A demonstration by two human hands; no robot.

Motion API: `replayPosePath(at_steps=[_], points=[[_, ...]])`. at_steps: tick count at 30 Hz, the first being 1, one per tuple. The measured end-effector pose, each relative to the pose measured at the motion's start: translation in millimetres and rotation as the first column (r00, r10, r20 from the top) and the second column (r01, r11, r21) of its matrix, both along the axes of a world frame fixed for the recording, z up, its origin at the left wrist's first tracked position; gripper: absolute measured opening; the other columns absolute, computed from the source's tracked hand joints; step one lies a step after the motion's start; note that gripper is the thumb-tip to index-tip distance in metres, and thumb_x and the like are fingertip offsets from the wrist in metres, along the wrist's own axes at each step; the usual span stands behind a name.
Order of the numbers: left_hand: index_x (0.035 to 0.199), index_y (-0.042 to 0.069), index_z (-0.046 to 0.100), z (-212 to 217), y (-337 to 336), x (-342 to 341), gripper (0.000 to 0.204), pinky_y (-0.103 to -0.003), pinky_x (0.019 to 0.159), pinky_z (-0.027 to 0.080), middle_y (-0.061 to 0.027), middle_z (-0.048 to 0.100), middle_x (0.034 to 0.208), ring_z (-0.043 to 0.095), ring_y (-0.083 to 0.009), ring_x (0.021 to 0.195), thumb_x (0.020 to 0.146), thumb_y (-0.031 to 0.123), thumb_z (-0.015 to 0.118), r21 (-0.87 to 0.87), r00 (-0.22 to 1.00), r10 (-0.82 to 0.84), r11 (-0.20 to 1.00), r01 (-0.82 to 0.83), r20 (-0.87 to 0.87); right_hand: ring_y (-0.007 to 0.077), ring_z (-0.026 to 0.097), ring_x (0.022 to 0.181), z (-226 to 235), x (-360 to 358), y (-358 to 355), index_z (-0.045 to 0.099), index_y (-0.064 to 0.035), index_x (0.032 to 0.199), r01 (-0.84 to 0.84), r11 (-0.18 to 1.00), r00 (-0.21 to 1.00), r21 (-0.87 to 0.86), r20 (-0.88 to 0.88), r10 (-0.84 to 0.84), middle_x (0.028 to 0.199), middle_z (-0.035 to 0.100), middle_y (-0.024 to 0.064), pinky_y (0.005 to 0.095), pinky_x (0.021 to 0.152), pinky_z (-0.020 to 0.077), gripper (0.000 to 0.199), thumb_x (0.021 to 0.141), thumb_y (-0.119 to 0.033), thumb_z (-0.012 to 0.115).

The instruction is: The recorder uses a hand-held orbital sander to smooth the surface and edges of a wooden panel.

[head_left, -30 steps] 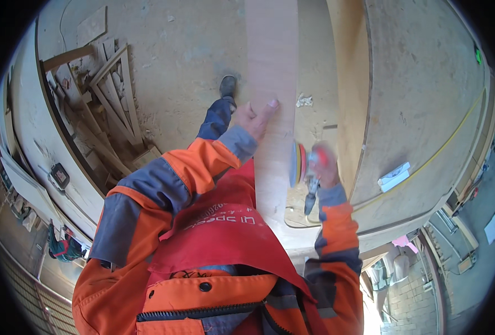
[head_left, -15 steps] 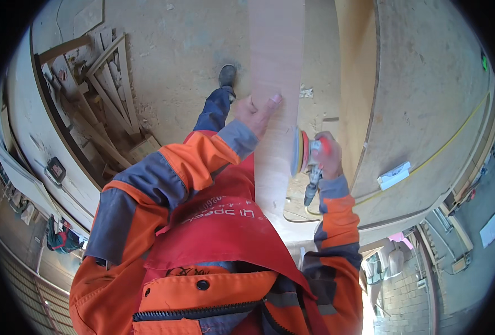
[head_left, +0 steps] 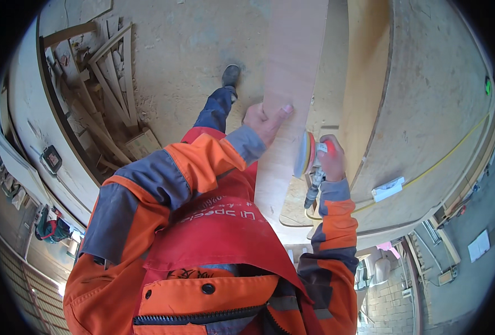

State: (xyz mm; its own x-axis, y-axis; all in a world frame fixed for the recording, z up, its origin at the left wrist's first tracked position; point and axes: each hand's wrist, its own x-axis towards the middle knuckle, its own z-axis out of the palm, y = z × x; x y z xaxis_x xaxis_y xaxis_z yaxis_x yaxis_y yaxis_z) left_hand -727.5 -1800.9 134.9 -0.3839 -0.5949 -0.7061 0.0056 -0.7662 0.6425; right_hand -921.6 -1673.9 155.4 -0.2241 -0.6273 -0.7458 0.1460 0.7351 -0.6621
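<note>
A long, pale wooden board [head_left: 293,61] stretches away from my apron toward the far edge of the view. My left hand [head_left: 268,121] grips its left edge, thumb lying over the face and fingers hidden behind. In my right hand [head_left: 332,158] is a round air sander [head_left: 316,156] with a red top. Its disc pad stands on edge beside the board's right edge; I cannot tell whether the two touch. A dark hose fitting [head_left: 312,195] hangs from the sander toward me.
A large worktable [head_left: 426,106] with a raised wooden panel [head_left: 364,72] is on the right. On it are a yellow hose [head_left: 454,146] and a white packet [head_left: 388,189]. Wood offcuts [head_left: 110,84] fill a bin at left. Another person [head_left: 52,226] is at far left.
The board's far end has swung to the right, and my left hand has shifted slightly right with it. The sander remains beside the board's right edge.
</note>
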Motion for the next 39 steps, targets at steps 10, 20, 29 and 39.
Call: replayPosePath(at_steps=[10, 20, 29, 39], points=[[0.106, -0.001, 0.063, -5.4, -3.2, 5.0, 0.03, -0.025, 0.07, 0.046, -0.0016, 0.066, 0.09, 0.057, -0.0071, 0.078, 0.091, 0.024, 0.062, -0.012, 0.999, -0.044, 0.999, 0.044, -0.015, 0.0085, 0.046, 0.072, -7.5, 8.4, 10.3, 0.053, -0.0043, 0.099, 0.014, 0.996, 0.996, -0.086, -0.09, -0.022, 0.079, 0.048, 0.0006, 0.0211, 0.062, 0.0376, 0.04, 0.067, -0.025, 0.064], [0.107, -0.001, 0.063, -4.7, -10.6, -4.8, 0.029, -0.024, 0.073, 0.046, -0.0005, 0.065, 0.093, 0.056, -0.006, 0.082, 0.092, 0.023, 0.061, -0.068, 0.999, -0.043, 0.997, 0.044, 0.011, 0.0087, 0.048, 0.07, 0.8, -24.3, -81.2, 0.053, -0.0045, 0.101, 0.028, 1.0, 0.998, -0.002, 0.049, -0.028, 0.081, 0.05, 0.0003, 0.022, 0.061, 0.0415, 0.036, 0.068, -0.017, 0.062], [0.111, -0.003, 0.06, -4.0, -10.9, -2.1, 0.038, -0.026, 0.071, 0.047, -0.0028, 0.065, 0.097, 0.058, -0.0092, 0.082, 0.09, 0.03, 0.063, -0.049, 0.996, -0.051, 0.997, 0.055, 0.074, 0.0105, 0.041, 0.065, 22.8, -9.6, -6.7, 0.05, -0.0031, 0.095, -0.011, 1.0, 0.992, 0.02, 0.127, 0.008, 0.074, 0.042, 0.0011, 0.0238, 0.055, 0.0335, 0.036, 0.067, -0.02, 0.063], [0.108, -0.001, 0.058, -17.6, -129.7, -35.7, 0.035, -0.025, 0.072, 0.048, -0.0043, 0.064, 0.097, 0.059, -0.0088, 0.082, 0.091, 0.03, 0.061, -0.17, 0.999, -0.033, 0.985, 0.036, 0.021, 0.0099, 0.04, 0.064, 9.9, -3.8, -13.0, 0.051, -0.0035, 0.095, 0.0, 0.999, 1.0, 0.041, 0.02, -0.001, 0.073, 0.043, 0.0004, 0.0245, 0.055, 0.0334, 0.037, 0.065, -0.02, 0.064]])
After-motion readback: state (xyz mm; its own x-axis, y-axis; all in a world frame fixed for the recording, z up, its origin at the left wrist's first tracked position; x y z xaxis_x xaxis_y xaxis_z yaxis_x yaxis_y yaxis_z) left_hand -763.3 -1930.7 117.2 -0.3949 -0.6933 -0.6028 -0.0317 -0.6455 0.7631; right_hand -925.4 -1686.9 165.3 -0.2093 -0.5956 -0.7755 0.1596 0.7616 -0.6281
